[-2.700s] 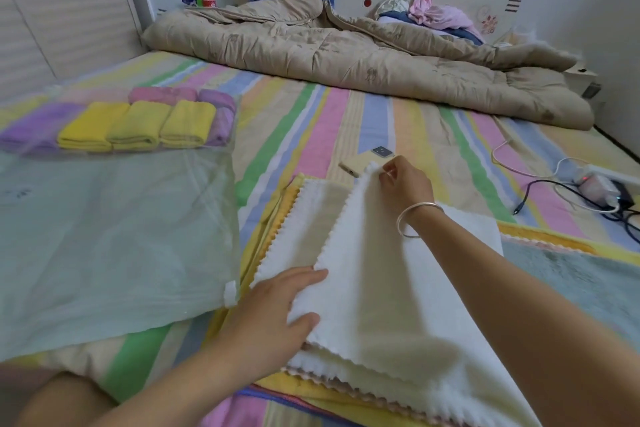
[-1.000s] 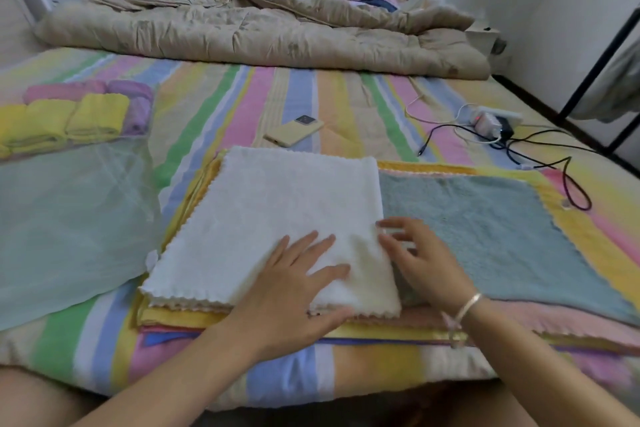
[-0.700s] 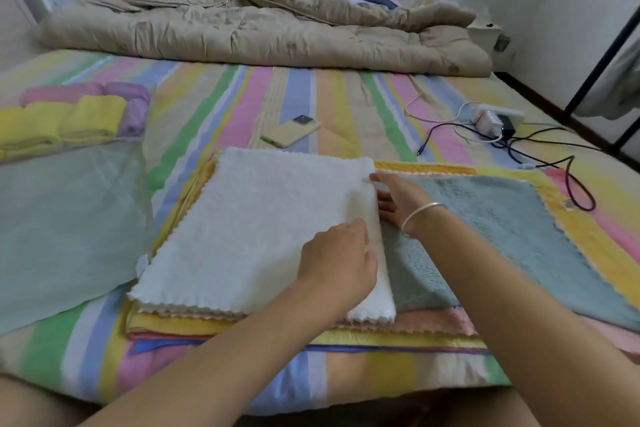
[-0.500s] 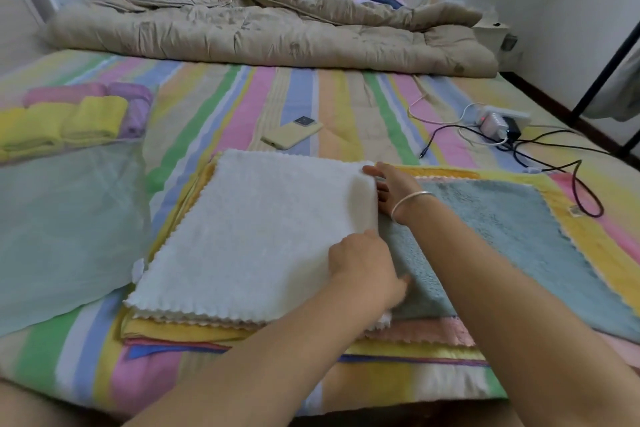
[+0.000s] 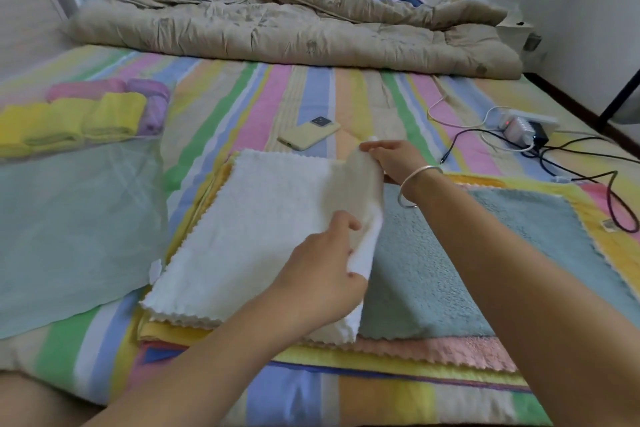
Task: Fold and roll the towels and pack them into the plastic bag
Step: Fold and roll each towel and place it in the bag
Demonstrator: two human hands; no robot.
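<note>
Since the frame half a second back, the right-hand edge of the white towel [image 5: 263, 229] has come up off the teal towel [image 5: 433, 270], where it lay flat before. My left hand [image 5: 322, 274] pinches that edge near the front corner, thumb and fingers curled round the cloth. My right hand [image 5: 394, 159] pinches the far corner, raised just above the stack. The lifted strip leans over to the left, and the rest of the white towel lies flat on the left half of the stack. Order at the front edge, top down: teal towel, pink towel [image 5: 450, 350], yellow towel [image 5: 346, 362], all spread on the striped bedsheet [image 5: 311, 87]. The plastic bag [image 5: 69, 218] lies flat just left of the stack. At its far end sit rolled yellow towels [image 5: 114, 114] with purple rolls [image 5: 152, 104] beside them, apparently under the film. A phone [image 5: 308, 133] lies just beyond the white towel. Silver bangle [image 5: 415, 180] on my right wrist.
</note>
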